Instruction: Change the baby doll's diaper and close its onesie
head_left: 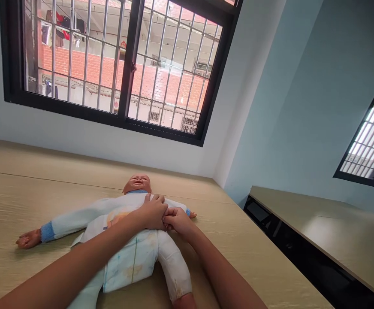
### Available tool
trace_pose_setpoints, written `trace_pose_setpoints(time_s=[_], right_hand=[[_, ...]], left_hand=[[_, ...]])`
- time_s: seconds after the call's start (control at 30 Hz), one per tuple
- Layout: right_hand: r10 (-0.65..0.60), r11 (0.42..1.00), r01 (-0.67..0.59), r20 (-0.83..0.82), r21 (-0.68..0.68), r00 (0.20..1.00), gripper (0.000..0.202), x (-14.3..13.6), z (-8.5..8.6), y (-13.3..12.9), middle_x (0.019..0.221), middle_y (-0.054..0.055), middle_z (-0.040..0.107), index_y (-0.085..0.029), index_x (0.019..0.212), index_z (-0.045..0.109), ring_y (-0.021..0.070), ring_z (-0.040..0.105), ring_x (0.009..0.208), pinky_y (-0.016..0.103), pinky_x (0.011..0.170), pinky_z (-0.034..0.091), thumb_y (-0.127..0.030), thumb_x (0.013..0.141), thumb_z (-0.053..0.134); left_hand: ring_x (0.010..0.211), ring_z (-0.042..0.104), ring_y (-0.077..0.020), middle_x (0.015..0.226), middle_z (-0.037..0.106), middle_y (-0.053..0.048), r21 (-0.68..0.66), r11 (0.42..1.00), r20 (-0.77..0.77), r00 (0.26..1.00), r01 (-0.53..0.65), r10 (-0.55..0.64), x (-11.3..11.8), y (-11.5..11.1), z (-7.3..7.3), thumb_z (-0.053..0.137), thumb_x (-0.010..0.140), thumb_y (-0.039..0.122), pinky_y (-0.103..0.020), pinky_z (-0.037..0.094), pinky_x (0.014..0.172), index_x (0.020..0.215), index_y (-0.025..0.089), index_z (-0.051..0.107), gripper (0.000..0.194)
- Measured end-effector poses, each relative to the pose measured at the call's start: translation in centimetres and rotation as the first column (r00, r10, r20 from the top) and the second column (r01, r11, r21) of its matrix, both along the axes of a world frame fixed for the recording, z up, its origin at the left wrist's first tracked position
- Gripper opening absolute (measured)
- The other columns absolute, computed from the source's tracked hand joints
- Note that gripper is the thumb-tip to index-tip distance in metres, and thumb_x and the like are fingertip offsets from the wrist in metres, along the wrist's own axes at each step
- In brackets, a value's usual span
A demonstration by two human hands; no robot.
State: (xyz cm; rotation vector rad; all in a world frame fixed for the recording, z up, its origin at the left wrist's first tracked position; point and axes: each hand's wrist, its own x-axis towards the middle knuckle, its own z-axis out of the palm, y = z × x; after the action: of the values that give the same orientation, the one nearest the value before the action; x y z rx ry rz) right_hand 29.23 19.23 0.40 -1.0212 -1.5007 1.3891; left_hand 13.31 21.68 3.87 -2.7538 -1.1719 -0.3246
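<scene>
A baby doll (137,184) lies on its back, arms spread, in a pale long-sleeved top (77,214) with blue cuffs. Around its hips is a white diaper (131,257) with a green line down the front. My left hand (155,212) rests over the doll's waist on its right-of-picture side, fingers bent against the top; what lies under them is hidden. Touching it, my right hand (179,221) pinches at the side of the diaper's waist, and the pinched edge is mostly covered by the fingers. My left forearm crosses over the doll's leg and lower body.
The doll lies on a light wooden table (22,189) against the wall. Above is a barred window (122,64) with a black frame. A second wooden-topped table (318,219) with a dark front stands to the right, beyond a gap. Another window (370,141) is at far right.
</scene>
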Motion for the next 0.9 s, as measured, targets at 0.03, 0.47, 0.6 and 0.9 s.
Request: trace_pose_setpoints(time_s=[0.03, 0.47, 0.6, 0.9], right_hand=[[0.023, 1.0, -0.023, -0.006, -0.008, 1.0, 0.021, 0.1, 0.2, -0.2, 0.057, -0.003, 0.056, -0.015, 0.067, 0.059, 0.0071, 0.044, 0.048, 0.023, 0.048, 0.027, -0.029, 0.066, 0.075], [-0.233, 0.972, 0.232, -0.053, -0.037, 0.971, 0.026, 2.1, 0.1, 1.7, 0.072, 0.002, 0.068, -0.014, 0.083, 0.069, 0.0072, 0.047, 0.05, 0.022, 0.044, 0.022, -0.03, 0.063, 0.07], [-0.064, 0.998, 0.062, 0.102, 0.027, 0.993, 0.02, 0.9, 0.8, 0.1, 0.06, -0.002, 0.061, -0.016, 0.084, 0.073, 0.0077, 0.044, 0.047, 0.022, 0.045, 0.028, -0.02, 0.067, 0.064], [-0.123, 0.988, 0.098, 0.222, 0.123, 0.967, 0.014, 0.7, 0.9, -0.1, 0.055, -0.004, 0.057, -0.018, 0.079, 0.073, 0.0067, 0.037, 0.043, 0.022, 0.046, 0.027, -0.016, 0.073, 0.061]], left_hand=[[0.113, 0.053, -0.0389, 0.115, 0.062, -0.018, 0.002, 1.0, 0.016, 1.0, -0.003, 0.003, 0.0, 0.0, 0.1, 0.074, 0.065, 0.058, -0.06, 0.036, 0.097, 0.101, 0.019, 0.071, 0.052], [0.091, 0.066, -0.0163, 0.11, 0.072, -0.004, -0.187, 0.95, 0.279, 0.941, 0.249, -0.192, -5.2, -0.4, 2.4, 0.051, 0.077, 0.007, -0.025, 0.047, 0.084, 0.088, 0.024, 0.08, 0.035], [0.104, 0.065, -0.0205, 0.122, 0.067, -0.005, -0.131, 0.972, 0.315, 0.938, 0.193, -0.143, -5.7, -0.8, 1.3, 0.049, 0.081, 0.009, -0.031, 0.047, 0.096, 0.088, 0.027, 0.081, 0.038], [0.105, 0.065, -0.0199, 0.122, 0.067, -0.005, -0.115, 0.983, 0.374, 0.923, 0.146, -0.093, -6.1, -0.9, 0.2, 0.047, 0.08, 0.009, -0.03, 0.049, 0.095, 0.077, 0.024, 0.08, 0.036]])
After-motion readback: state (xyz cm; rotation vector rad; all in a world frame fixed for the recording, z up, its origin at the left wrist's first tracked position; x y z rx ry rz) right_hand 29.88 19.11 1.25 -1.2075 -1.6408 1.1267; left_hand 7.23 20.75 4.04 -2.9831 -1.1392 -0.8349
